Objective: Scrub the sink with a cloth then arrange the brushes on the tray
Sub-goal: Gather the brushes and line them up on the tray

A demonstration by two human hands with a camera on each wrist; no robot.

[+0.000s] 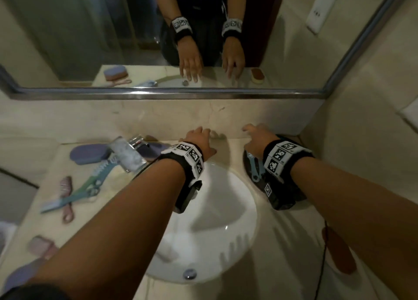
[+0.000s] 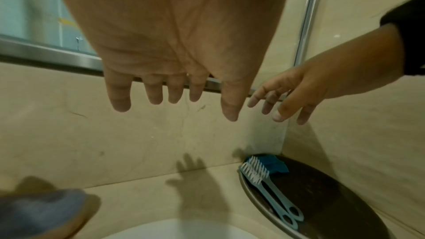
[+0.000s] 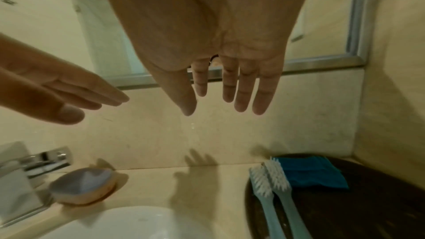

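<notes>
The white sink lies below my forearms. My left hand and right hand hover side by side over the counter behind it, fingers straight and spread, holding nothing. In the wrist views the left hand and right hand both show empty palms. A dark round tray sits in the right corner, largely hidden under my right wrist in the head view. On it lie two light-blue brushes side by side and a folded blue cloth.
Left of the sink are the faucet, a purple oval brush, a long green-blue brush, a pink brush and more brushes near the front edge. An orange-brown brush lies on the right counter. A mirror spans the back wall.
</notes>
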